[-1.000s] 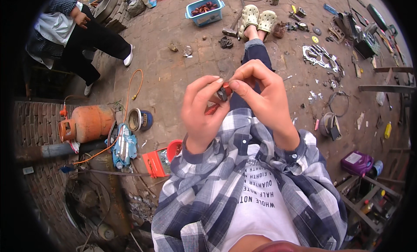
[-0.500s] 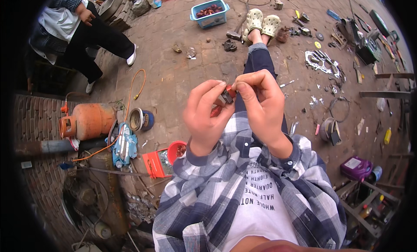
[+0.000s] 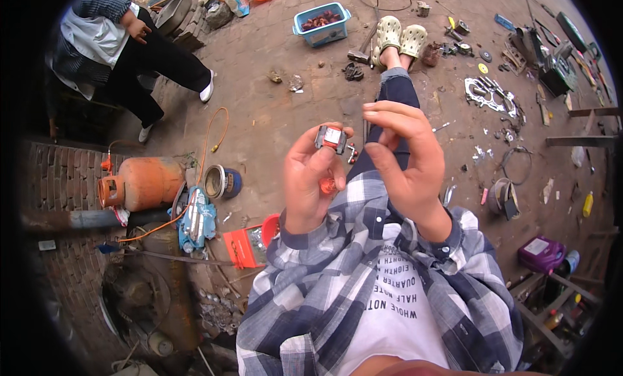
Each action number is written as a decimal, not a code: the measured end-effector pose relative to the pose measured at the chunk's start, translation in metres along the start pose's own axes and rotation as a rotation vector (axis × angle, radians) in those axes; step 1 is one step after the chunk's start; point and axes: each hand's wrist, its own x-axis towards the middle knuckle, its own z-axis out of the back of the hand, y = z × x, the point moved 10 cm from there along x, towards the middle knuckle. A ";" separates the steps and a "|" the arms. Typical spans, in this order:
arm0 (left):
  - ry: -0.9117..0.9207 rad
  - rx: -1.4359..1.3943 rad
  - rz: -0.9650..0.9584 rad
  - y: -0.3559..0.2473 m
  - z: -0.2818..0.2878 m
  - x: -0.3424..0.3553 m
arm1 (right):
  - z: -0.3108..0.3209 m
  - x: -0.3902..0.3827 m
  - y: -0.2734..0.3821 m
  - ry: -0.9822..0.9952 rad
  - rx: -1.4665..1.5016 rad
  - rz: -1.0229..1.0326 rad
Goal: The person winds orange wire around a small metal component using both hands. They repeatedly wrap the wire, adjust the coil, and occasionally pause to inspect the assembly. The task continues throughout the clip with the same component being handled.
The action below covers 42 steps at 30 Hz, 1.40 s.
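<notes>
My left hand (image 3: 307, 171) pinches a small black-and-red block (image 3: 333, 136) with a white patch on its face; it looks like a small electrical part, but I cannot tell its exact kind. A second red piece (image 3: 328, 184) lies against the palm under the curled fingers. Some small red-and-dark bits (image 3: 352, 153) show just right of the fingertips. My right hand (image 3: 410, 165) is raised beside it, apart from the block, with fingers spread and nothing visible in them. Both hands are over my outstretched legs.
A blue basin (image 3: 320, 25) of dark reddish pieces stands ahead, near a hammer (image 3: 358, 55). At left are an orange gas cylinder (image 3: 152, 181), a paint tin (image 3: 222, 181) and a red box (image 3: 243, 247). Another person (image 3: 139, 58) stands far left. Metal parts (image 3: 491, 96) litter the right.
My right hand has come away from the block and opened. My left hand now shows the block's labelled face. The whole view has shifted slightly.
</notes>
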 end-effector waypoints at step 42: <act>0.009 0.439 -0.121 -0.008 -0.026 -0.003 | -0.026 -0.035 -0.072 0.131 0.503 -0.607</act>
